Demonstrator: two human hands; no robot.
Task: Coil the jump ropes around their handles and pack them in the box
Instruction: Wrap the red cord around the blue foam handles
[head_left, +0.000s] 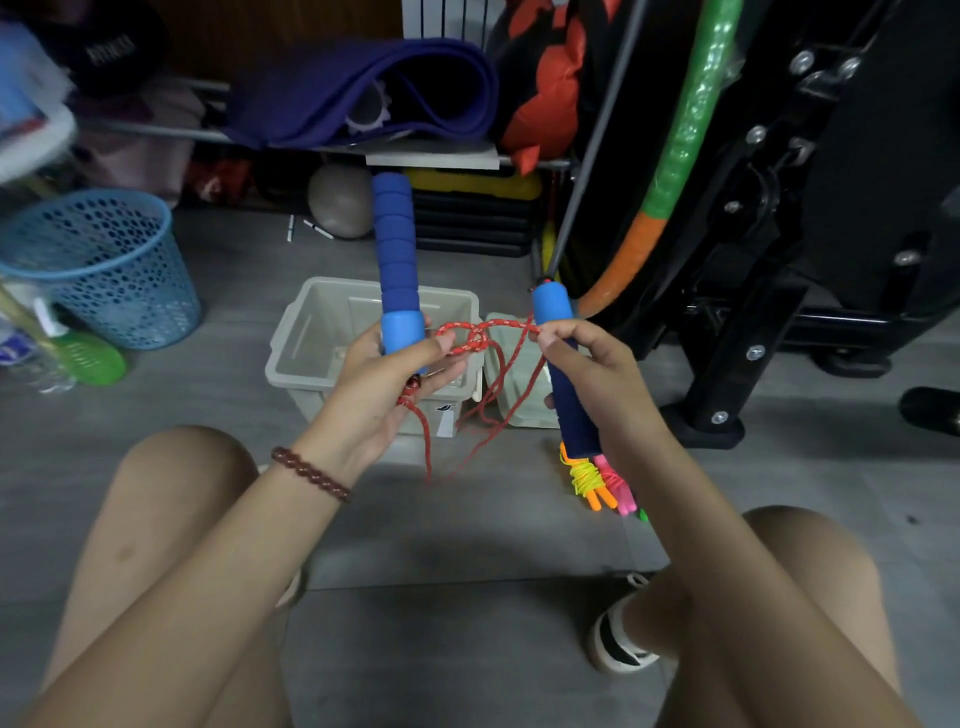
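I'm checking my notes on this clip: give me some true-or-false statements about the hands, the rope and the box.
1. The left hand grips a blue foam handle standing upright. True.
2. The right hand pinches the red braided rope. True.
3. The red braided rope is wound tightly round a handle. False: it loops loosely between the hands and hangs down.
4. The beige plastic box has its lid on. False: the box stands open.
5. The blue mesh wastebasket stands right of the box. False: it stands to its left.
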